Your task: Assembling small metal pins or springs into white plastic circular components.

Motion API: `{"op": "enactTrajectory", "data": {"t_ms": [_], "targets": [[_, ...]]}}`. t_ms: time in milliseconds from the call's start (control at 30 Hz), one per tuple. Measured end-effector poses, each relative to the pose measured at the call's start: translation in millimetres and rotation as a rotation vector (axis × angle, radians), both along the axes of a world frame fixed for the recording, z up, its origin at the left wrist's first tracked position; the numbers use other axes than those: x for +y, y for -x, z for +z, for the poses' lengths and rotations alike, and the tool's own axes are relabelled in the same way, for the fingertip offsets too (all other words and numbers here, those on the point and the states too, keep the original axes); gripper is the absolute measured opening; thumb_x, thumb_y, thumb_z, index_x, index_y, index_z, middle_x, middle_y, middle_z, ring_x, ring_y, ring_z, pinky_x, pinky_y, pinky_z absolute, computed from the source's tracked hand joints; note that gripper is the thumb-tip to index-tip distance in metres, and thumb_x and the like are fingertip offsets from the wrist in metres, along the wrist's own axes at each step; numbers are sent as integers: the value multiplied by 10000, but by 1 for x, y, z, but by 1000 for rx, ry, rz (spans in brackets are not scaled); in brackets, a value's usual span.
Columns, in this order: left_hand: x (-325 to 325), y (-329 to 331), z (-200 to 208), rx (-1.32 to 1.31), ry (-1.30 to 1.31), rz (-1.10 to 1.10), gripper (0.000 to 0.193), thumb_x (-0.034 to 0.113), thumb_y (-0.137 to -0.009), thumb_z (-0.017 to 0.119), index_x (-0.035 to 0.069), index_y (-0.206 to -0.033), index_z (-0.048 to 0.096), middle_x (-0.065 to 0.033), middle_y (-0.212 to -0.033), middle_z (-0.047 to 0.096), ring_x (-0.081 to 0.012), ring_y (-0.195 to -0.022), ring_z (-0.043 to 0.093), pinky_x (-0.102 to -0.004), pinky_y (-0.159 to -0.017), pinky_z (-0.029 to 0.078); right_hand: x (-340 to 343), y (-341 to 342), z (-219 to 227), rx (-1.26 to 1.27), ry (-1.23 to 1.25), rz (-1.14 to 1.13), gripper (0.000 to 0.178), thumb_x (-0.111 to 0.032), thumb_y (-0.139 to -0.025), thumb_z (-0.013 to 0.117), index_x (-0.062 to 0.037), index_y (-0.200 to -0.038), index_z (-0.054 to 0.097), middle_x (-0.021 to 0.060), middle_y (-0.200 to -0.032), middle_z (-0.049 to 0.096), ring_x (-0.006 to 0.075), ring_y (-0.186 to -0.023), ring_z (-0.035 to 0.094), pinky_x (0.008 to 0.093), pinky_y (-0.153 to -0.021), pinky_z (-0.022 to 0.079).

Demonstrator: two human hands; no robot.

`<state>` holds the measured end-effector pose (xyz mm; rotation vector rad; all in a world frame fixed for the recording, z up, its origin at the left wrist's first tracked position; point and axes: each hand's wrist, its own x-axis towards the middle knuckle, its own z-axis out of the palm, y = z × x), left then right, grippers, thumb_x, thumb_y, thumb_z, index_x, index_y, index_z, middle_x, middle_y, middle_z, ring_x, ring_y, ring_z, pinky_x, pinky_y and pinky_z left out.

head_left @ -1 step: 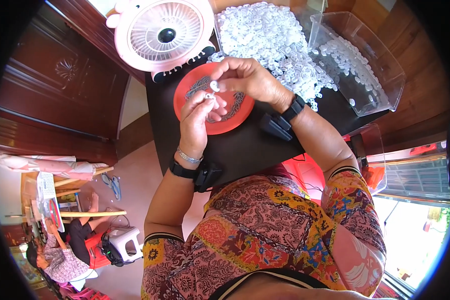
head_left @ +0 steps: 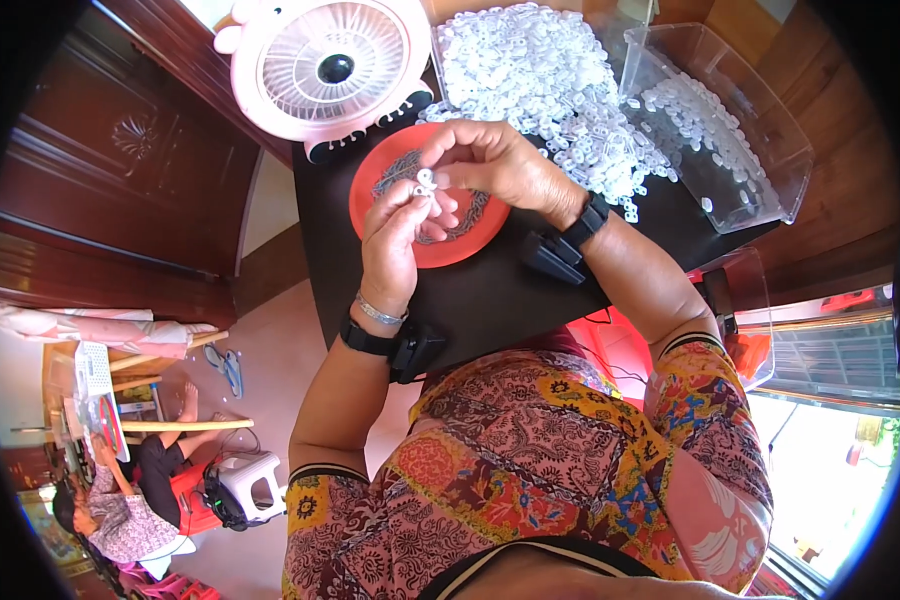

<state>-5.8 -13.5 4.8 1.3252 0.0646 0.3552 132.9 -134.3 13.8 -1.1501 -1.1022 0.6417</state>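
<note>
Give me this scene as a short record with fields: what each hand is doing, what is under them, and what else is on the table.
left hand: pinching a small white piece at its fingertips
right hand: fingertips meet the same white piece
under the hands: red plate with small dark bits on it
table: dark top
behind the plate: heap of white pieces
right of the heap: clear box holding more white pieces
far left: pink fan

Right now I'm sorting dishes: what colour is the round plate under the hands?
Orange-red round plastic plate, holding small dark pieces; head view.
</note>
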Motion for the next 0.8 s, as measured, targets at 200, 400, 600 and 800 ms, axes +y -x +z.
{"op": "enactTrajectory", "data": {"t_ms": [200,400,600,800], "targets": [[3,2,-1,-38,72,0,192,150,-891,431,11,-814,539,-121,-840,617,-156,-699,592,-236,-611,453,-1,9,6,-25,-37,19,201,70,-827,579,-3,-1011,615,23,-913,624,105,-885,586,251,-811,475],[4,1,-3,-64,59,11,201,157,-893,429,12,-809,539,-128,-823,624,-160,-686,594,-239,-600,453,1,5,1,-158,-30,6,253,31,-842,594,-31,-1085,624,17,-959,623,92,-884,583,246,-803,474],[3,1,-2,-74,15,53,190,162,-887,447,27,-788,537,-106,-790,616,-145,-652,577,-230,-576,434,2,9,1,-229,-2,-55,247,-1,-860,588,-35,-1102,625,23,-959,641,88,-878,589,245,-814,473],[5,1,-5,-41,-55,184,168,147,-866,490,41,-746,540,-29,-664,558,-101,-534,518,-211,-499,383,2,3,-1,183,36,63,211,-35,-867,598,-13,-1076,618,23,-914,648,68,-774,580,211,-726,485]]}}
